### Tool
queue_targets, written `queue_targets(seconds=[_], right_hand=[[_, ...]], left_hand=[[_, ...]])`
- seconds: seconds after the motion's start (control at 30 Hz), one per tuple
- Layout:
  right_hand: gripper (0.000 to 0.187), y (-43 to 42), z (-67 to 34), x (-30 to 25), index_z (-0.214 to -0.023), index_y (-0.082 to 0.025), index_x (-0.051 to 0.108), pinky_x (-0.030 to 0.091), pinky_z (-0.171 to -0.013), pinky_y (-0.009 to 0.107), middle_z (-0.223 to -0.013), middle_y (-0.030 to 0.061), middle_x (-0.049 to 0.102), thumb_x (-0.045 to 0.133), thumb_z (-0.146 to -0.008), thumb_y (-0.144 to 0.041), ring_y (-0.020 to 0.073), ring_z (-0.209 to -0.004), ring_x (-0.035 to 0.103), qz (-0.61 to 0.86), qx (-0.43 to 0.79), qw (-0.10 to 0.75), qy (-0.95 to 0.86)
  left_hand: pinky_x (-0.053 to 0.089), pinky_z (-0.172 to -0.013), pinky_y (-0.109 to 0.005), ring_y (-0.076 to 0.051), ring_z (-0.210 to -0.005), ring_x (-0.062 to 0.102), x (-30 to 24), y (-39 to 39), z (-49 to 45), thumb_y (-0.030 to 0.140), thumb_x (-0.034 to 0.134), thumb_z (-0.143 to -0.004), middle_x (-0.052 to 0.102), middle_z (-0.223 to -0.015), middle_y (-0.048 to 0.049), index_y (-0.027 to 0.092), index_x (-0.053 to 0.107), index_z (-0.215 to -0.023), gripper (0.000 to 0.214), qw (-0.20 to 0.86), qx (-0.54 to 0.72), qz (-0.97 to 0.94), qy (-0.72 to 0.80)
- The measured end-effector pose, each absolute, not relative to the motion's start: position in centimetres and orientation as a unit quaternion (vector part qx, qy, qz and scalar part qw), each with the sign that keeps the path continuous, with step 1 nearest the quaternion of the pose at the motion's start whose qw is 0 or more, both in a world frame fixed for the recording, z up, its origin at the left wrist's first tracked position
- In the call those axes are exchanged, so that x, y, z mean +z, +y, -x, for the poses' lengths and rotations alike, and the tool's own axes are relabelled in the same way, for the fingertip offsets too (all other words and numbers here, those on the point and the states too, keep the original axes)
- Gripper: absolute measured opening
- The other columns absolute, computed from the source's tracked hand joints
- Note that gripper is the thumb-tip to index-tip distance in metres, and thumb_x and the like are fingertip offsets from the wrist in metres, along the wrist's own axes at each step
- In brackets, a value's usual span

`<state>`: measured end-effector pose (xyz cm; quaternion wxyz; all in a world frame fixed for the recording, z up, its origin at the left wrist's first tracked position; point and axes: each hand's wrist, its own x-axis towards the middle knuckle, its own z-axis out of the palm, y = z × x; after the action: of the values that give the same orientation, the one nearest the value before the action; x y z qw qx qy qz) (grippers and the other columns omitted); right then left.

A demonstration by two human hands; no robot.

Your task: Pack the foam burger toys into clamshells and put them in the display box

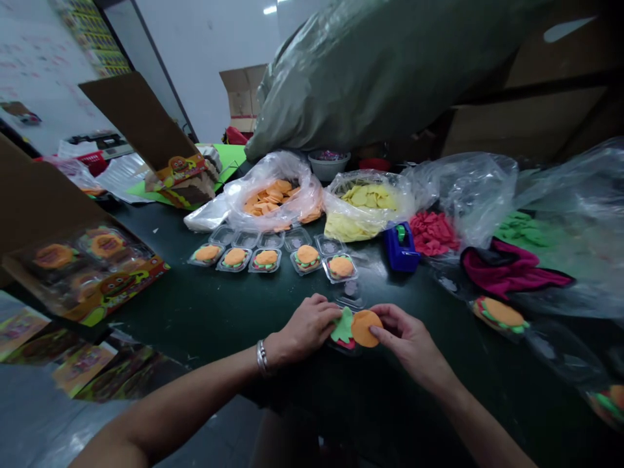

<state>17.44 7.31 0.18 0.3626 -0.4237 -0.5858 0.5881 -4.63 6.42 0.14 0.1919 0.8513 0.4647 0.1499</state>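
My right hand point(407, 338) pinches an orange round bun piece point(366, 328) between thumb and fingers. Right beside it, my left hand point(312, 325) has its fingers closed at the edge of a green lettuce-shaped piece point(344, 326). Red shows under the green, in a small clear plastic box whose raised lid point(350, 294) stands behind; the hands partly cover this box. Beyond lies a row of open clear boxes with toy burgers, the nearest a burger point(340, 266) with an orange top.
Plastic bags hold orange pieces point(270, 197), yellow pieces point(369, 196), red pieces point(433, 233) and green pieces point(524, 231). A blue tape dispenser point(402, 248) and a magenta cloth point(511, 268) sit right. At left, a display carton point(117, 286) contains packed burgers.
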Motion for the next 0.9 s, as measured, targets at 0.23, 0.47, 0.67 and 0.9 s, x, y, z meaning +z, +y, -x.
queue_targets(seconds=[0.23, 0.47, 0.67, 0.9], right_hand=[[0.026, 7.8, -16.6, 0.1, -0.094, -0.019, 0.06, 0.056, -0.072, 0.033, -0.09, 0.0053, 0.071, 0.063, -0.081, -0.041, 0.022, -0.082, 0.068, 0.428, 0.566, 0.344, -0.615], [0.027, 5.0, -16.0, -1.0, -0.109, -0.021, 0.063, 0.049, -0.089, 0.051, -0.115, 0.0123, 0.066, 0.048, -0.088, -0.015, 0.0308, -0.107, 0.058, 0.38, 0.154, 0.311, -0.857], [0.038, 2.2, -18.1, -2.7, -0.126, -0.023, 0.05, 0.05, -0.091, 0.051, -0.121, 0.0136, 0.057, 0.057, -0.088, -0.023, 0.0309, -0.11, 0.056, 0.438, 0.144, 0.345, -0.817], [0.022, 2.7, -15.8, -3.6, -0.112, -0.022, 0.052, 0.055, -0.076, 0.041, -0.098, 0.0086, 0.06, 0.055, -0.09, -0.018, 0.0248, -0.088, 0.061, 0.449, 0.22, 0.375, -0.781]], left_hand=[[0.037, -0.107, -0.038, -0.02, -0.12, 0.048, -0.2, 5.5, 5.5, 0.02, 0.048, -0.093, 0.06, -0.127, -0.0065, 0.02, 0.054, -0.123, 0.03, 0.273, 0.238, -0.809, 0.464], [0.043, -0.102, -0.037, -0.019, -0.113, 0.054, -0.3, 3.4, 7.7, 0.017, 0.053, -0.089, 0.062, -0.12, -0.0052, 0.022, 0.059, -0.114, 0.027, 0.322, 0.284, -0.735, 0.524], [0.043, -0.102, -0.038, -0.019, -0.113, 0.054, 0.0, 3.6, 7.4, 0.02, 0.056, -0.088, 0.06, -0.122, -0.0059, 0.023, 0.058, -0.117, 0.029, 0.334, 0.272, -0.735, 0.524], [0.046, -0.095, -0.04, -0.024, -0.107, 0.052, 0.8, 4.3, 4.5, 0.04, 0.066, -0.083, 0.058, -0.117, -0.01, 0.018, 0.054, -0.124, 0.048, 0.298, 0.176, -0.808, 0.476]])
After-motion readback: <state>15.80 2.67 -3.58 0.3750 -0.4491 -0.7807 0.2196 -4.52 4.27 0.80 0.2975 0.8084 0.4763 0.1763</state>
